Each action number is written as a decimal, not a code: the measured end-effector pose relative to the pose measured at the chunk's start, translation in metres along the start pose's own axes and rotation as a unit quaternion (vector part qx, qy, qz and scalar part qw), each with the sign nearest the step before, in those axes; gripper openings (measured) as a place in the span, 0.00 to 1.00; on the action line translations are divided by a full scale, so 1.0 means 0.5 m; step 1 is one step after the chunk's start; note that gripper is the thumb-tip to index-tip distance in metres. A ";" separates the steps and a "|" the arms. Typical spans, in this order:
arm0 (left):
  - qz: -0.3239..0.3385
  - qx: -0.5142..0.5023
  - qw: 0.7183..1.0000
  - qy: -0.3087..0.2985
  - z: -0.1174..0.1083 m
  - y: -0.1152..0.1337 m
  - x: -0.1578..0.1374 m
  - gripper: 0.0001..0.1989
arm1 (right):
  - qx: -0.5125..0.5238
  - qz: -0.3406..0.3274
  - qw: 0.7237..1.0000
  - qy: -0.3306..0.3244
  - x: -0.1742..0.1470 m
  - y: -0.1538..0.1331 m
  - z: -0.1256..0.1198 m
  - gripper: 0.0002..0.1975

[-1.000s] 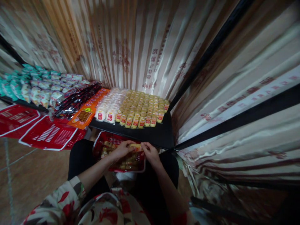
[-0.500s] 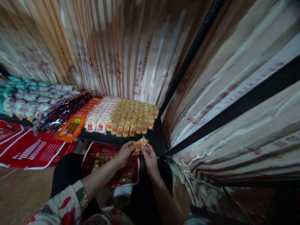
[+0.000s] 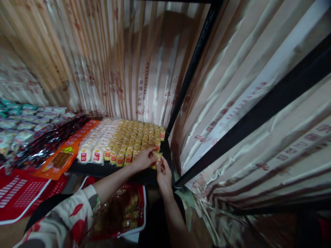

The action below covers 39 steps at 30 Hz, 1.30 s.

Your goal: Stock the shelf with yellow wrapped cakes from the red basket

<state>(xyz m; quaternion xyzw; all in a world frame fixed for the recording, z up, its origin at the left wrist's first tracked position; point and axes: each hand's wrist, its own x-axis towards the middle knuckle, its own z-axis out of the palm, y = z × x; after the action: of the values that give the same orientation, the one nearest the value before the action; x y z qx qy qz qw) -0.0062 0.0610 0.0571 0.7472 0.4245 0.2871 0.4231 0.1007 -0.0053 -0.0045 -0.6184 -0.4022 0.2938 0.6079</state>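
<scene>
Both hands meet at the front right of the rows of small yellow wrapped snack packs [image 3: 137, 136] on the black shelf [image 3: 103, 168]. My left hand [image 3: 144, 158] reaches across from the left, its fingers closed on a yellow wrapped snack pack [image 3: 157, 156]. From below, my right hand [image 3: 164, 174] pinches the same pack. The fingers hide part of it, and whether it touches the shelf is unclear. Below the shelf, a red basket [image 3: 144, 203] holds several more yellow packs [image 3: 130, 210].
White round wrapped packs [image 3: 97, 156], an orange packet [image 3: 62, 156] and dark shiny packets [image 3: 49, 141] lie leftward. Another red basket [image 3: 23, 193] stands lower left. Black frame bars [image 3: 191, 69] and pleated printed curtains [image 3: 144, 69] close off the back and right.
Both hands have carried the yellow pack from above the basket's right side forward to the front right of the rows. The camera view has shifted.
</scene>
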 end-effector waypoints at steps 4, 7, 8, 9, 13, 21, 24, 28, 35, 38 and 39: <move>0.020 0.026 0.999 -0.011 0.001 0.029 0.063 0.19 | -0.059 -0.035 0.997 0.031 0.054 -0.009 0.004 0.26; 0.013 0.066 0.998 0.005 0.005 0.048 0.113 0.16 | -0.076 -0.054 0.994 0.064 0.101 -0.020 0.009 0.27; 0.010 0.076 0.997 0.007 0.007 0.054 0.131 0.16 | -0.088 -0.060 0.991 0.081 0.117 -0.025 0.011 0.27; 0.009 0.084 0.996 0.009 0.009 0.061 0.149 0.16 | -0.104 -0.067 0.987 0.100 0.134 -0.030 0.012 0.27; 0.028 0.101 0.994 0.014 0.016 0.081 0.222 0.14 | -0.163 -0.110 0.967 0.165 0.193 -0.050 0.022 0.26; 0.071 0.169 0.983 0.026 0.035 0.064 0.333 0.16 | -0.153 -0.118 0.966 0.170 0.271 -0.022 0.043 0.27; 0.070 0.192 0.979 0.020 0.044 0.039 0.354 0.15 | -0.157 -0.109 0.969 0.159 0.286 0.005 0.046 0.26; 0.070 0.219 0.973 0.012 0.054 0.006 0.361 0.16 | -0.161 -0.078 0.974 0.137 0.293 0.043 0.045 0.25; 0.104 0.293 0.950 0.007 0.066 -0.017 0.356 0.11 | -0.181 -0.018 0.979 0.097 0.298 0.083 0.041 0.26; 0.132 0.356 0.925 0.009 0.067 -0.015 0.354 0.10 | -0.174 -0.019 0.981 0.082 0.302 0.094 0.042 0.27; 0.132 0.367 0.921 0.010 0.067 -0.016 0.353 0.11 | -0.167 -0.024 0.983 0.077 0.304 0.098 0.043 0.27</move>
<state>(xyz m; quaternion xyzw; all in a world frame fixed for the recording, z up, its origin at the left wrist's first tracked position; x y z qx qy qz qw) 0.1011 0.2052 0.0465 0.8963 0.4021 0.1717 0.0736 0.1657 0.1385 -0.0357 -0.7219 -0.4122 0.1592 0.5326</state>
